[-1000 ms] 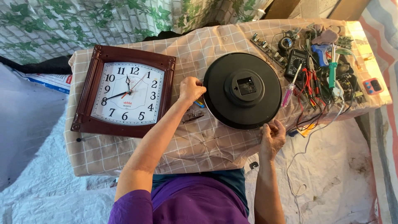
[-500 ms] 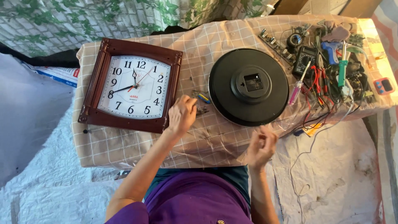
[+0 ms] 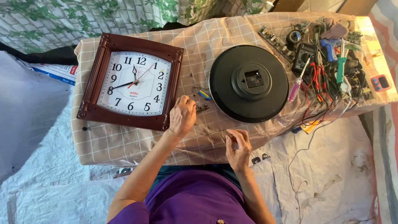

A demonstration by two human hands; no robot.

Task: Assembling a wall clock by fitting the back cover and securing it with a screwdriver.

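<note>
Loosely curled, the left hand (image 3: 182, 116) rests on small metal parts (image 3: 202, 101) between the brown square wall clock (image 3: 132, 81) and the black round clock back (image 3: 248, 83). At the checked table's (image 3: 124, 143) near edge, the right hand (image 3: 237, 145) pinches its fingertips together; what they hold cannot be made out.

Makeshift clock-repair workbench: cloth-covered table (image 3: 124, 145), multimeter (image 3: 304, 54), screwdrivers (image 3: 298, 81), circuit boards (image 3: 275, 39), tangled wires (image 3: 327, 108).
</note>
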